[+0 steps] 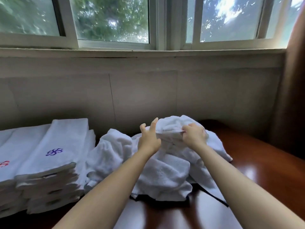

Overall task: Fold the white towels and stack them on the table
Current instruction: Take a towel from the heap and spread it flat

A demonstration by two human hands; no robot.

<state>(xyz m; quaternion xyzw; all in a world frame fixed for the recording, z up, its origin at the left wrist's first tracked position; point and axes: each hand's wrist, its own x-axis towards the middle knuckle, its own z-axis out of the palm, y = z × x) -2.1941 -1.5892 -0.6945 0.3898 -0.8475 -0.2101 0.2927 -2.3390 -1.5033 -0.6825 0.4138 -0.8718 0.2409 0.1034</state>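
Note:
A heap of crumpled white towels (165, 171) lies in the middle of the glossy brown table (264, 171). My right hand (194, 135) pinches the hemmed edge of the top towel (175, 123) near the back of the heap. My left hand (149, 138) is at the same edge, a little to the left, with its fingers spread and straight, touching the cloth. On the left stand stacks of folded white towels (49, 162); one bears a purple emblem (54, 152), another a red one (4, 163).
A grey wall (148, 93) runs close behind the table, under a wide window (115, 22). A brown curtain (292, 96) hangs at the right. A dark strap or hem (212, 195) shows under the heap's front. The table's right part shows bare wood.

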